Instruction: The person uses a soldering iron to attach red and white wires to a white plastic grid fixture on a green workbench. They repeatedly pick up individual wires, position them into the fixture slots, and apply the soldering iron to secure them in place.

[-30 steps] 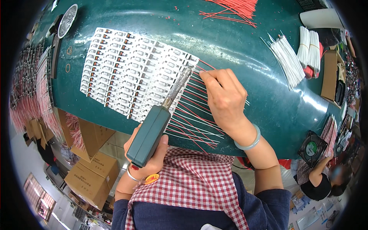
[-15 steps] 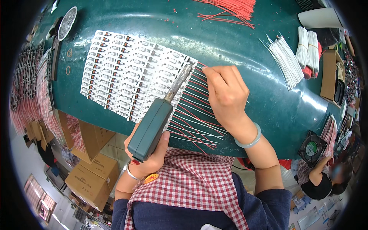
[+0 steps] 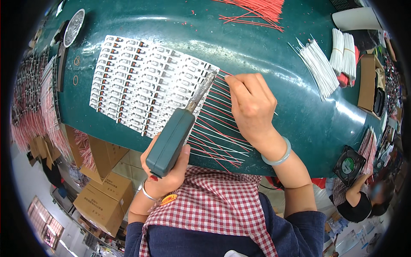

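Circuit-board panel [image 3: 143,83], white, 1: laid flat on the green work surface [image 3: 299,124]; clock positions read from its centre.

Red and white wires [image 3: 227,137]: spread in a row from the panel's edge, 3 to 5 o'clock.

Soldering gun [image 3: 170,141], dark green, 1: slanted across the panel's wired edge. Its metal tip [image 3: 212,74] is set near the corner between 2 and 3 o'clock; contact cannot be told.

Left hand [image 3: 171,176], at 5 to 6 o'clock: fingers wrapped closed around the gun's grip, partly hidden by its body.

Right hand [image 3: 252,103], at 3 o'clock: thumb and index finger brought together, 1 thin wire [image 3: 221,77] apparently pinched; its colour cannot be told.

Loose stock: red wires [image 3: 263,10], 2 o'clock; white wires [image 3: 319,70], 3 o'clock.

Risks, as judged: fingertips could be burned, being held just beside the tip; a neighbouring joint could be remelted by a sideways slip, the row being close-set; a wire could be misplaced if the pinch is loosened.
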Demonstrator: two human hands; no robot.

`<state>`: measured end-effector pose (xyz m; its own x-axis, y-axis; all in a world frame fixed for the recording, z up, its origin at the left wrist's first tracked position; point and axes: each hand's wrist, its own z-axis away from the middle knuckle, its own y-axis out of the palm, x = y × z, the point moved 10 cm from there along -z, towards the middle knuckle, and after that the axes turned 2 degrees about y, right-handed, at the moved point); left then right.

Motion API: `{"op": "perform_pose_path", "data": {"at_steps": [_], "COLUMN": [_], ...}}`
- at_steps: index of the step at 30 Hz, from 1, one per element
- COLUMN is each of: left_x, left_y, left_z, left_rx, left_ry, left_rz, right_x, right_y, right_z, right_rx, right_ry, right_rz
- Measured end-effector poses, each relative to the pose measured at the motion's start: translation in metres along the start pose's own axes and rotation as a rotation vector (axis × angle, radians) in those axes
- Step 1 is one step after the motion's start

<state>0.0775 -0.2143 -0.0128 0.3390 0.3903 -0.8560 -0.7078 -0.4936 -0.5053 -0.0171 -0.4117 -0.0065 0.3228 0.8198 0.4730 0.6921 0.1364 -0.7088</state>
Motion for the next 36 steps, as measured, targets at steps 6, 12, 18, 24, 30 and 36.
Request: {"op": "perform_pose_path", "data": {"at_steps": [6, 12, 18, 24, 30, 36], "left_x": [0.005, 0.009, 0.047, 0.087, 0.078, 0.081], "left_y": [-0.013, -0.029, -0.059, -0.05, -0.029, -0.032], "left_z": [0.02, 0.023, 0.035, 0.055, 0.043, 0.047], "left_rx": [-0.12, -0.214, -0.534, -0.611, -0.586, -0.582], "left_ry": [-0.034, -0.09, -0.162, -0.173, -0.125, -0.103], "left_rz": [0.235, 0.428, 0.71, 0.867, 0.904, 0.906], "right_x": [0.002, -0.002, -0.091, -0.144, -0.157, -0.157], "right_y": [0.001, -0.007, -0.075, -0.089, -0.087, -0.085], "right_z": [0.0, -0.004, -0.005, 0.0, -0.007, -0.005], "right_rx": [-0.006, -0.003, -0.087, -0.09, -0.147, -0.195], "right_ry": [-0.008, 0.019, 0.155, 0.127, 0.109, 0.105], "right_rz": [0.005, -0.046, 0.311, 0.488, 0.535, 0.574]}}
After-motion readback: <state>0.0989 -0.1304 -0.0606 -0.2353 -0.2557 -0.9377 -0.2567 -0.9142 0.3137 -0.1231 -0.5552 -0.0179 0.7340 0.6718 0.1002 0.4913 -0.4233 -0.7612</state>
